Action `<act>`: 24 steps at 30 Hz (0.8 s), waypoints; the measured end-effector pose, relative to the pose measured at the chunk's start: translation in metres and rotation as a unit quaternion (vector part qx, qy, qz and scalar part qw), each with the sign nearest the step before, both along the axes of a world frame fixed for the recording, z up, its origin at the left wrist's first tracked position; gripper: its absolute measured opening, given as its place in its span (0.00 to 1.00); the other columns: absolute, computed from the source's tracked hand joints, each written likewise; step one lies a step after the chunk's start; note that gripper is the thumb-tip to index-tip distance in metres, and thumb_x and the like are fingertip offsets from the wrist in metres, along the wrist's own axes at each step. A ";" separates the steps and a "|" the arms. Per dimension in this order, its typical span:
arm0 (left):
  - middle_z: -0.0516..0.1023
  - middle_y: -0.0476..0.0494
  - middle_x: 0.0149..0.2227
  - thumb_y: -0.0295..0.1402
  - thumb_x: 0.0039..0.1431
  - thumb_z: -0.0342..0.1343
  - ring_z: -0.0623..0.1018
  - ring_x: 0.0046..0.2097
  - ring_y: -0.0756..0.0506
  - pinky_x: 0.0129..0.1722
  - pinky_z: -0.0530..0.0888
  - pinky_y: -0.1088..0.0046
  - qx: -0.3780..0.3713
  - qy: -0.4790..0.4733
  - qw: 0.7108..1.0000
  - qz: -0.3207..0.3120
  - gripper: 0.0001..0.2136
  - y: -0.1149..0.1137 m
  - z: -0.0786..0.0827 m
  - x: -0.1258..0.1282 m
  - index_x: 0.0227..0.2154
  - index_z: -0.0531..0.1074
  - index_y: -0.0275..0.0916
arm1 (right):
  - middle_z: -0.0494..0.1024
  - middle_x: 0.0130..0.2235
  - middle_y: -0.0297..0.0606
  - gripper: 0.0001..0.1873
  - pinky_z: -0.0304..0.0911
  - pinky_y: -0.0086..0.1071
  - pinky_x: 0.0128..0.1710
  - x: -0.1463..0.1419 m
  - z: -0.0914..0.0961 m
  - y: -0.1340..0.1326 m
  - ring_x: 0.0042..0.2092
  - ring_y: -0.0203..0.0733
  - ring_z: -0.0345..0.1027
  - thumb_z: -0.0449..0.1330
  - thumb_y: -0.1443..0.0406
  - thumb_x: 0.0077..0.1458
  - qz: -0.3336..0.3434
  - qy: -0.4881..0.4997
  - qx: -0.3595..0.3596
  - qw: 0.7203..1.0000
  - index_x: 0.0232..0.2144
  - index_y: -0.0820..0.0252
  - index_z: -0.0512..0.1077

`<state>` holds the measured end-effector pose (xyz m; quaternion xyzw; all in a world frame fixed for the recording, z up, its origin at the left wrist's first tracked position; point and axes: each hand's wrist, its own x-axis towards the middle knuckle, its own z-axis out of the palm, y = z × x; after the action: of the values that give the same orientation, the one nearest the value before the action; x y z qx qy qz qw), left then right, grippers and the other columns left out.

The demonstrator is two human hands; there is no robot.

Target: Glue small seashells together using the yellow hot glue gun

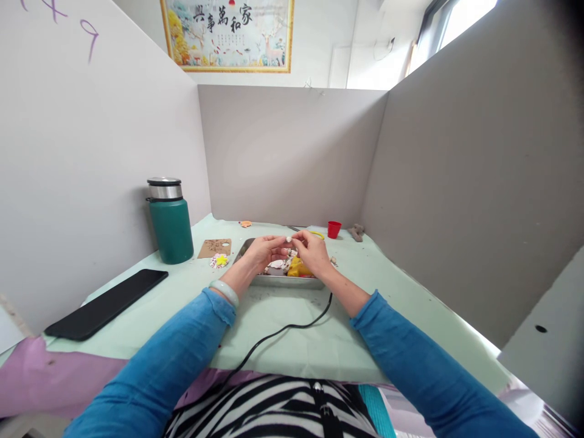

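Observation:
Above a metal tray (287, 281), my two hands meet at a small white piece (289, 239), too small to name. My left hand (267, 252) pinches it from the left, its other fingers curled below. From the other side, the fingertips of my right hand (311, 250) press together at the piece. Inside the tray lie white bits (277, 264) and a yellow lump (298, 267), partly hidden by my hands. Left of the tray is a white, speckled round item with a yellow flower shape (221, 260), beside a brown card (215, 248).
A green bottle (171, 228) stands at the left, behind a black phone-like slab (109, 303). A red cup (334, 229) and a grey lump (356, 232) sit at the back right. A black cable (283, 329) crosses the front. Grey panels (292, 152) enclose three sides.

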<state>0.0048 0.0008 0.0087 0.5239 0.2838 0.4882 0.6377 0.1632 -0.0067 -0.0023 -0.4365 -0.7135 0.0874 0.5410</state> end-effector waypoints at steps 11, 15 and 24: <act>0.74 0.45 0.25 0.36 0.42 0.66 0.73 0.24 0.52 0.28 0.72 0.73 0.080 0.042 0.991 0.098 0.15 0.002 -0.002 0.003 0.31 0.72 0.31 | 0.77 0.31 0.35 0.13 0.63 0.30 0.31 0.000 -0.002 0.003 0.31 0.38 0.70 0.55 0.55 0.52 0.031 0.032 -0.035 0.998 0.33 0.58 0.71; 0.74 0.46 0.24 0.35 0.41 0.66 0.72 0.23 0.52 0.27 0.71 0.74 0.104 0.056 0.985 0.122 0.14 -0.001 0.001 0.005 0.30 0.73 0.32 | 0.77 0.30 0.35 0.13 0.64 0.30 0.32 -0.001 -0.002 0.003 0.30 0.37 0.71 0.56 0.56 0.52 0.034 0.030 -0.045 0.998 0.34 0.58 0.71; 0.73 0.47 0.21 0.36 0.42 0.65 0.72 0.23 0.52 0.27 0.70 0.75 0.129 0.073 0.982 0.117 0.13 0.002 -0.001 0.004 0.29 0.74 0.32 | 0.76 0.29 0.35 0.12 0.63 0.30 0.30 -0.002 0.000 0.000 0.28 0.36 0.70 0.56 0.57 0.51 0.056 0.035 -0.050 0.997 0.32 0.60 0.71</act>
<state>0.0088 0.0027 0.0080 0.5989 0.3238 0.5525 0.4809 0.1611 -0.0063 -0.0025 -0.4190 -0.7123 0.1680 0.5375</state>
